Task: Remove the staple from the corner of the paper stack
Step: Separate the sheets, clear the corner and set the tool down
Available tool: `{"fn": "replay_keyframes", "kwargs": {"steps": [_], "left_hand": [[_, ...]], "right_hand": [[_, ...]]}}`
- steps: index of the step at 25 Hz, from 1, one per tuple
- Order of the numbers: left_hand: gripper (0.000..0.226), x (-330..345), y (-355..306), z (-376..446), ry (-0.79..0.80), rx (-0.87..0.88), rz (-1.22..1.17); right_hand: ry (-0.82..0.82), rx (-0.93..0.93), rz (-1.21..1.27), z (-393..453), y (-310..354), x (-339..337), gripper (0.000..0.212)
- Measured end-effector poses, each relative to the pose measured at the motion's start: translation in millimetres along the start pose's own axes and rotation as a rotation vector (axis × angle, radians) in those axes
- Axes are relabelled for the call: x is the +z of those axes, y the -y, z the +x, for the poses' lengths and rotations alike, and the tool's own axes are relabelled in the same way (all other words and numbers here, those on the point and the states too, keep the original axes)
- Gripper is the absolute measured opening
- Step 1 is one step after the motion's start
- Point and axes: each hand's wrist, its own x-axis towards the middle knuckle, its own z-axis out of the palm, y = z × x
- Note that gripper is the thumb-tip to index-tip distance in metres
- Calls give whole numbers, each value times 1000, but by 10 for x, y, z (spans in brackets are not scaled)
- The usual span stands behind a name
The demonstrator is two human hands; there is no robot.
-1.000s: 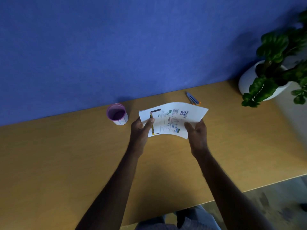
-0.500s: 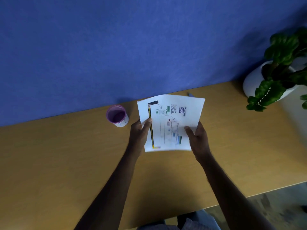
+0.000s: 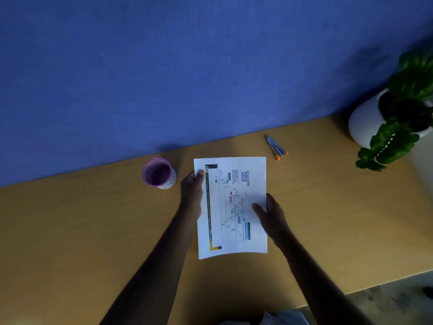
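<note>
Both hands, left (image 3: pixel 192 191) and right (image 3: pixel 273 213), pinch the white printed paper stack (image 3: pixel 232 205) edgewise, so sheets could tear if tugged before the staple lifts.

Dim light. Blue wall (image 3: pixel 187 66) behind wooden desk (image 3: pixel 70 231); floor (image 3: pixel 386 299) bottom right, possibly grey concrete.

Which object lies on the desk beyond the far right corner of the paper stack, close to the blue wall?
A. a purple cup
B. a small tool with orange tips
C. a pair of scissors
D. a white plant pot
B: the small tool with orange tips lies beyond the far right corner of the paper stack; the purple cup stands to the stack's left, beside the left hand.
</note>
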Motion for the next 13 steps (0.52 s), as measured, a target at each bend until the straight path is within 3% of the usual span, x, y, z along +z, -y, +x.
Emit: {"fn": "replay_keyframes", "kwargs": {"steps": [5,10,13], "left_hand": [[43,67,125,213,8,98,127],[49,107,218,397,1,145,266],[46,120,252,448,10,160,300]], "right_hand": [[-217,34,-51,436,11,-216,22],[-446,-83,-72,1077,239,-424,43],[-498,-67,-92,1365,265,-448,63]]}}
